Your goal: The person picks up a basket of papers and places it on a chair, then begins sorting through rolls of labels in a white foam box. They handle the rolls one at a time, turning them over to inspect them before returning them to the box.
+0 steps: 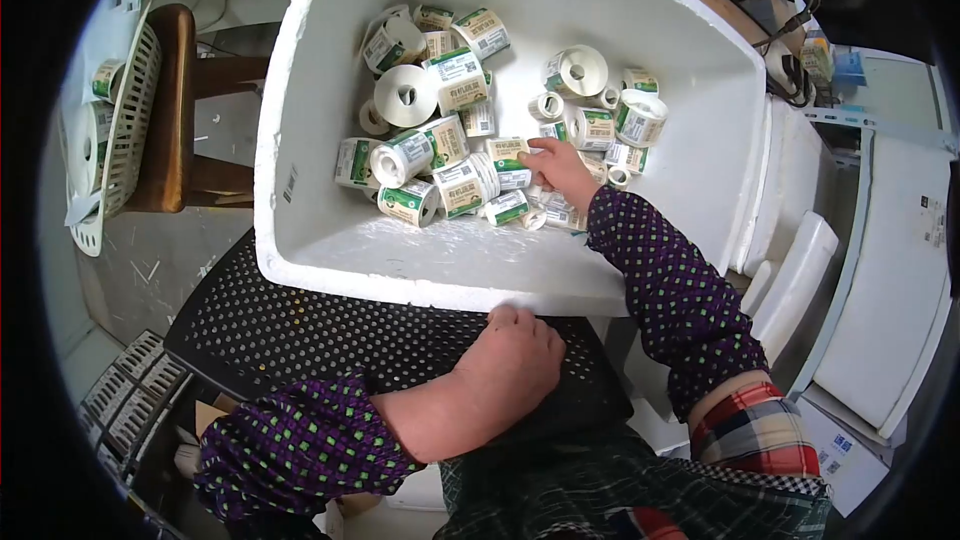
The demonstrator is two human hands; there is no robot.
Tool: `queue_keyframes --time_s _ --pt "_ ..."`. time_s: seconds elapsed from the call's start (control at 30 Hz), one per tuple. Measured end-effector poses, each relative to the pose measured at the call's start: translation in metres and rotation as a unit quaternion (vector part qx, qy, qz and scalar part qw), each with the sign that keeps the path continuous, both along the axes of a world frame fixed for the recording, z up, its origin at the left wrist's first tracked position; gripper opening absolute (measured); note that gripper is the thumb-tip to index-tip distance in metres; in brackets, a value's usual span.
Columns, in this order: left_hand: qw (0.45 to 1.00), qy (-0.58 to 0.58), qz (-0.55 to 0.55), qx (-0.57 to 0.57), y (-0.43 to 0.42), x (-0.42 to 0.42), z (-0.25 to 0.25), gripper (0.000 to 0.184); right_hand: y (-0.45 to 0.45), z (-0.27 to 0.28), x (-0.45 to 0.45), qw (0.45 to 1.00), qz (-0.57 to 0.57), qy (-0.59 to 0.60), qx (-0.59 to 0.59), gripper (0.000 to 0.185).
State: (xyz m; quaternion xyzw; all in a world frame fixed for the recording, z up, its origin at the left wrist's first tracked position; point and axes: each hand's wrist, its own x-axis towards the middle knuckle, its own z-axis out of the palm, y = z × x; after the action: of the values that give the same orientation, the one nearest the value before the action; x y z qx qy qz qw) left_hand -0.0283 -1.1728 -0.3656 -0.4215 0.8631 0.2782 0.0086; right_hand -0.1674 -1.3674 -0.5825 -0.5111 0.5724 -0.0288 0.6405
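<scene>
A white foam box [450, 265] holds many rolls of printed labels in green, white and beige. My right hand [565, 175] reaches into it, fingers closed at the right edge of a label roll [508, 162] near the middle of the pile. Just outside the box's near rim, my left hand [512, 365] is curled into a fist; its fingertips are turned away, and anything inside it is hidden. A larger white label roll [407, 95] shows its core at the left of the pile. Another label roll [577, 72] lies farther back on the right.
Under the box is a black perforated surface [330, 335]. At left, a cream plastic basket [140, 110] with more rolls rests on a brown wooden stool [175, 90]. White foam pieces [797, 285] lean at the right. A desk with cables [795, 25] is at the upper right.
</scene>
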Motion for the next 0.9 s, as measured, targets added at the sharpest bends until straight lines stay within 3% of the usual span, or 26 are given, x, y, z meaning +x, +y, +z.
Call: queue_keyframes --time_s 0.13,0.47,0.57,0.9 --pt "1.0 0.024 0.01 -0.003 0.0 0.0 -0.003 0.028 -0.011 -0.012 0.006 0.997 -0.04 -0.057 0.033 0.049" --pt "0.999 0.028 0.009 0.024 -0.003 0.003 0.001 0.032 -0.012 -0.007 0.01 0.996 -0.063 -0.044 0.049 0.042" --pt "0.999 0.018 -0.003 0.032 -0.004 0.003 0.003 0.034 -0.013 -0.009 0.009 0.997 -0.055 -0.031 0.035 0.05" --pt "0.999 0.019 -0.015 0.031 -0.004 0.004 0.002 0.036 -0.013 -0.009 0.01 0.996 -0.064 -0.043 0.038 0.049"
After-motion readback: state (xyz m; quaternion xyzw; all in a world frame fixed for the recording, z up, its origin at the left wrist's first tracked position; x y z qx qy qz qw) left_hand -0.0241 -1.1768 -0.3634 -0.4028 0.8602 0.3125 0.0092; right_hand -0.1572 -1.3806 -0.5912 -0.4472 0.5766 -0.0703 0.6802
